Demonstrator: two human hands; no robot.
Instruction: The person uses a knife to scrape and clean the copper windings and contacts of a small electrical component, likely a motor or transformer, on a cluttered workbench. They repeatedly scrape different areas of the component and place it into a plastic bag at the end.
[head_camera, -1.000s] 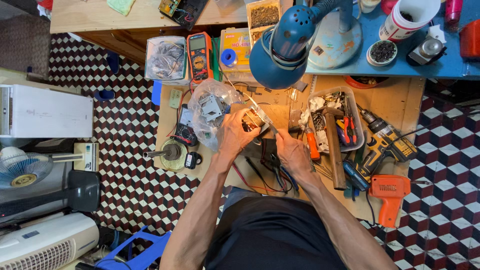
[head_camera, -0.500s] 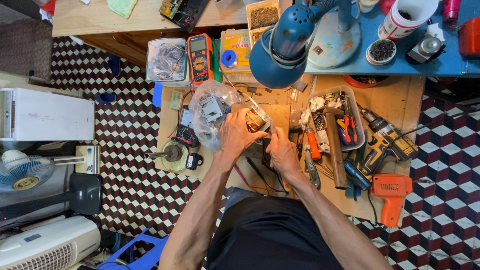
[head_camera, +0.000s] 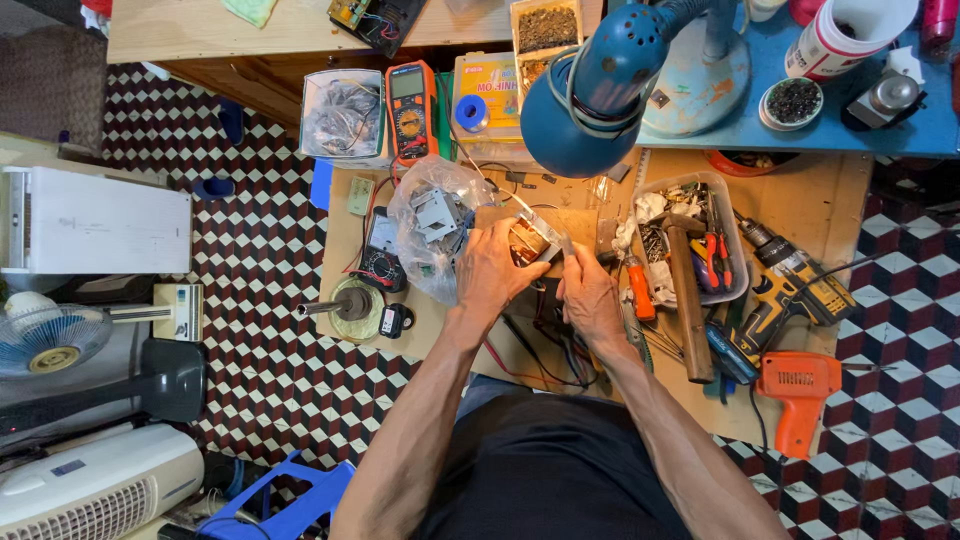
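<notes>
My left hand (head_camera: 495, 272) grips a small motor part (head_camera: 530, 240) with copper windings and a silvery metal frame, held just above a wooden block (head_camera: 585, 222) on the low workbench (head_camera: 830, 200). My right hand (head_camera: 590, 292) is right beside it, its fingertips pinching the right edge of the same part's metal frame. Whether a thin tool is also in those fingers is too small to tell. Red and black wires (head_camera: 545, 345) lie on the bench under my wrists.
A blue desk lamp (head_camera: 600, 95) overhangs the bench. A clear bag of metal parts (head_camera: 435, 225) and a multimeter (head_camera: 410, 105) lie to the left. On the right are a hammer (head_camera: 688, 295), a tool tray (head_camera: 735, 270), a yellow drill (head_camera: 790, 285) and an orange power tool (head_camera: 800, 395). Fans (head_camera: 50, 340) stand on the floor.
My right hand has come up from the black object and wires lower on the bench to the motor part beside my left hand. The left hand has barely moved.
</notes>
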